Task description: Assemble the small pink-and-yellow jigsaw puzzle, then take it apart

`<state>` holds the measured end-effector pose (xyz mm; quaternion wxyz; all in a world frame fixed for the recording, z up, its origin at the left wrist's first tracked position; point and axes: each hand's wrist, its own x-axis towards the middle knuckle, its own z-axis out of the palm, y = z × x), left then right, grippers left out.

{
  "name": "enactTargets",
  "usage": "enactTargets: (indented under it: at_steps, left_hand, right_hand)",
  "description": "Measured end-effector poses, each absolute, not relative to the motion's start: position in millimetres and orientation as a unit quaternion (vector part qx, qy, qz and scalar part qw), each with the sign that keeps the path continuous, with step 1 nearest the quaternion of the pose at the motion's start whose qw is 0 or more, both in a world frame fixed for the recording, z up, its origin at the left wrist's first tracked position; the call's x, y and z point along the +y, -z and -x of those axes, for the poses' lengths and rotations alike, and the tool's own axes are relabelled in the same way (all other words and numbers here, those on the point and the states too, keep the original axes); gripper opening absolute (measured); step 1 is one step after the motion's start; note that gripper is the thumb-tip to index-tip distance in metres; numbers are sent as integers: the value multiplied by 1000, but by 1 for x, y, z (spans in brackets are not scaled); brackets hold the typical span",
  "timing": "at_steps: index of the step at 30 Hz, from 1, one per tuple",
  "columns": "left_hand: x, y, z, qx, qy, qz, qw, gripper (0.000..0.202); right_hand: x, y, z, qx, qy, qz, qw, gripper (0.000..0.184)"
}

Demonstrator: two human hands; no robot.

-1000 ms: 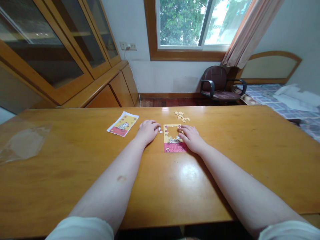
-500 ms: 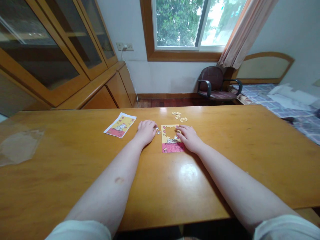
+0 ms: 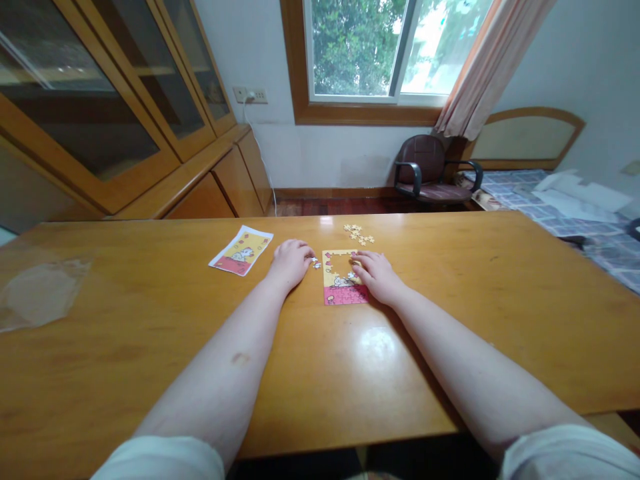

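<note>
A jigsaw puzzle (image 3: 345, 295) lies on the table in front of me, its lower part pink and filled, its yellow border framing a gap in the upper middle. My right hand (image 3: 376, 275) rests over its right edge, fingers spread and nothing visibly held; part of the puzzle is hidden beneath. To the left of the puzzle, my left hand (image 3: 293, 261) has its fingers curled and close together, the tips at a small white puzzle piece. Another loose puzzle piece (image 3: 317, 265) lies beside those fingertips.
Several plain-backed puzzle pieces (image 3: 357, 234) lie beyond the puzzle. A printed picture sheet (image 3: 241, 251) sits left of my left hand. Clear plastic wrap (image 3: 43, 293) lies at the table's far left. A chair (image 3: 433, 170) stands past the table's far edge, beside a bed (image 3: 520, 187).
Both hands stay almost in place, with only a slight shift at the left fingertips. The whole view has moved very slightly.
</note>
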<state>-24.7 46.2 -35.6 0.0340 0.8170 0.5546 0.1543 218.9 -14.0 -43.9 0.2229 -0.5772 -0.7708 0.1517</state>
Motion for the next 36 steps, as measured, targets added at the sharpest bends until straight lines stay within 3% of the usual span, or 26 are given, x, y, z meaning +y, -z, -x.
enactTargets:
  at_steps: [23, 30, 36]
  left_hand:
    - [45, 31, 19, 554, -145, -818, 56, 9]
    - [37, 27, 15, 462, -239, -827, 216, 13]
    - [35, 34, 12, 415, -228, -810, 345, 24]
  right_hand:
    - [-14, 44, -221, -776, -151, 572, 221, 42]
    - [-14, 42, -219, -783, -122, 545, 274, 39]
    - [-16, 39, -217, -822, -109, 483, 280, 21]
